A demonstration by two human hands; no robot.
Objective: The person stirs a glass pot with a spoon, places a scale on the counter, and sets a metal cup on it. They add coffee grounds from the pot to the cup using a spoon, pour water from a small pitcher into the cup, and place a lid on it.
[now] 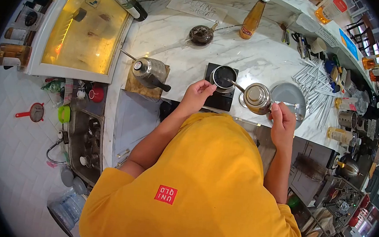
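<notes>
My right hand [282,121] is closed on the handle of a small metal kettle [258,97]. The kettle's thin spout points left, its tip over a round vessel [224,77] with dark contents. This vessel stands on a black scale [218,101]. At the vessel's lower left rim is my left hand [196,97], thumb and fingertips together; whether they grip the rim cannot be made out. A larger steel kettle [149,70] rests on a wooden board [140,87] to the left.
A glass-fronted cabinet [114,68] stands at the left. Behind the scale are a dark round pot [201,35] and an amber bottle [253,19]. A grey plate [289,90] with cutlery and many wrapped straws [318,82] lie at the right. A sink [77,147] is lower left.
</notes>
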